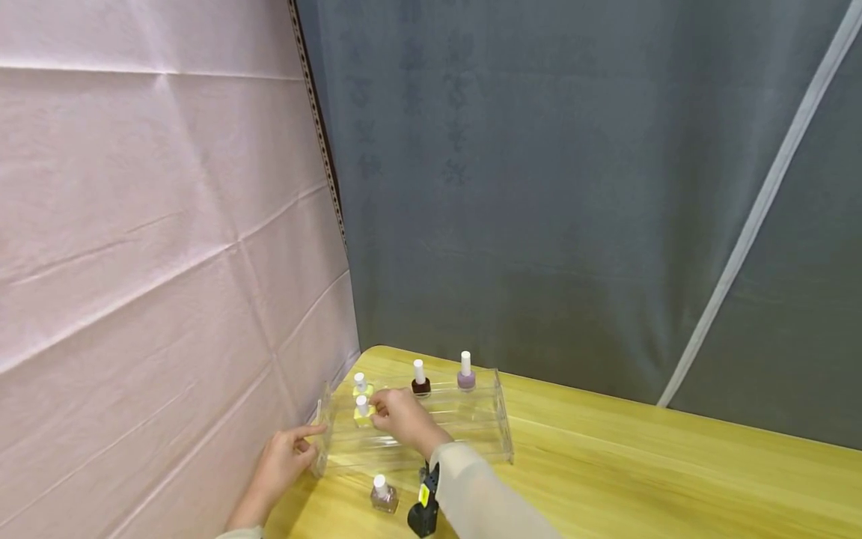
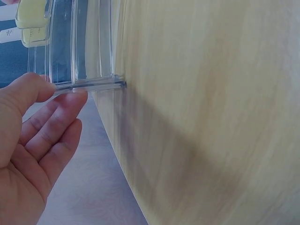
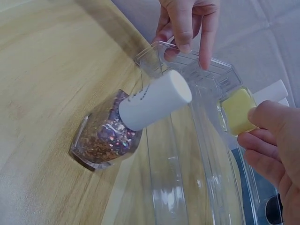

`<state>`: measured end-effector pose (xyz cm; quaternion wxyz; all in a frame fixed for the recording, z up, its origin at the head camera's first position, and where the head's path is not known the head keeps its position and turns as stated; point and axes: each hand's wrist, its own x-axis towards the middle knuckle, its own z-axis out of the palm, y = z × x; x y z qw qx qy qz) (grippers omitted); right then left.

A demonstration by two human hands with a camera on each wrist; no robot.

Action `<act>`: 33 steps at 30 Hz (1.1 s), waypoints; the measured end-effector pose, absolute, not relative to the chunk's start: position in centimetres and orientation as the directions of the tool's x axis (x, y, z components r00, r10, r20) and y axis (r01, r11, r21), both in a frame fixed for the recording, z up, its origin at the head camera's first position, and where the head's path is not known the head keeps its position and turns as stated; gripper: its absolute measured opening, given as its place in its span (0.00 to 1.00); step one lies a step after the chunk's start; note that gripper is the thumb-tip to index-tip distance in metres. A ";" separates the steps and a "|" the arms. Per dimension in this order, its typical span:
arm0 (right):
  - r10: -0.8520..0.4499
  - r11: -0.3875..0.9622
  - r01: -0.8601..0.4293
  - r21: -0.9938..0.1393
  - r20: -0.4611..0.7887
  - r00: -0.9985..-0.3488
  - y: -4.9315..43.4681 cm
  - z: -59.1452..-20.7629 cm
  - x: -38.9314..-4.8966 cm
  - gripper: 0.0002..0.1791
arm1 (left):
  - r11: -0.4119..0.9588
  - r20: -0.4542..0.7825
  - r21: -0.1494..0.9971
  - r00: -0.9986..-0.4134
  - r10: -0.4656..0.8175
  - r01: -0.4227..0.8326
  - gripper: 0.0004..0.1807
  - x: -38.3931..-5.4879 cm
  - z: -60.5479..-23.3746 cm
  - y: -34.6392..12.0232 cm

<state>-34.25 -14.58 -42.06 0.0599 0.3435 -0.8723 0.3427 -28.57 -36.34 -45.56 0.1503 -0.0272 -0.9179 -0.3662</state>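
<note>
A clear tiered display rack (image 1: 505, 423) stands on the table. My left hand (image 1: 281, 463) pinches its left end panel (image 2: 91, 85), thumb on one face and fingertips on the other. With thumb and fingers my right hand (image 1: 407, 419) holds a yellow nail polish bottle (image 3: 238, 111) by its side, upright on a tier of the rack. Right behind it stands a second yellow nail polish bottle (image 1: 361, 388). Toward the back of the rack are a dark nail polish bottle (image 1: 420, 386) and, farther right, a lavender one (image 1: 466, 379).
A glitter nail polish bottle (image 3: 105, 133) with a white cap stands on the wooden table (image 1: 660, 464) in front of the rack. Pinkish cloth (image 1: 168, 299) hangs close along the left side, and a grey curtain (image 1: 539, 187) rises behind the table.
</note>
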 end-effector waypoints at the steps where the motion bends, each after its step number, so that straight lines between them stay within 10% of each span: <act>1: -0.558 0.527 -0.637 -0.562 0.337 -0.759 -14.6 -42.1 -34.2 0.11 | 0.732 0.296 0.662 -0.953 -0.060 0.160 0.21 -28.5 -45.6 -36.4; 33: -0.526 0.599 -0.611 -0.518 0.320 -0.788 -15.1 -43.7 -33.1 0.10 | 0.730 0.257 0.670 -0.965 -0.052 0.139 0.19 -27.9 -45.2 -36.2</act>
